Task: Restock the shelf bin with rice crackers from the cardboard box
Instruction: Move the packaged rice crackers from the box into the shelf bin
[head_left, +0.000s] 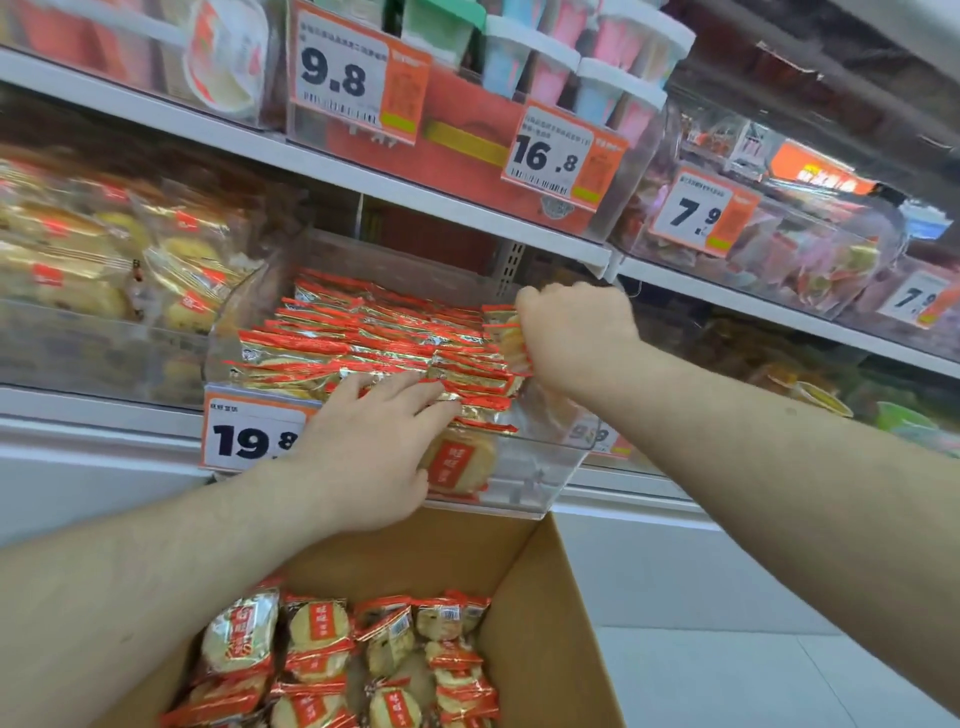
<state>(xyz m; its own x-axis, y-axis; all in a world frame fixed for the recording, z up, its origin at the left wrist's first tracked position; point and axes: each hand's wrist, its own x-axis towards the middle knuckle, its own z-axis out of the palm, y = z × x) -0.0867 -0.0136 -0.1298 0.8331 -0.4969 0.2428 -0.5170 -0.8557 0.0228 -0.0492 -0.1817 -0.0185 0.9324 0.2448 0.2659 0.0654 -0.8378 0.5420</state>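
- Left hand (363, 447) lay flat, fingers straight, on rice crackers (374, 343) in the bin (545, 467).
- Right hand (571, 332) gripped several packets at the row's end.
- Cardboard box (540, 597) sat below.

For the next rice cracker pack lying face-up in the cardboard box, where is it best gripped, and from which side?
Probably from above, since the cardboard box is open only at the top. The top-left rice cracker pack lies flat, label up, hemmed in by neighbours, so its crimped red end seam is likely the easiest grip: pinch it with thumb and fingers and lift straight up.
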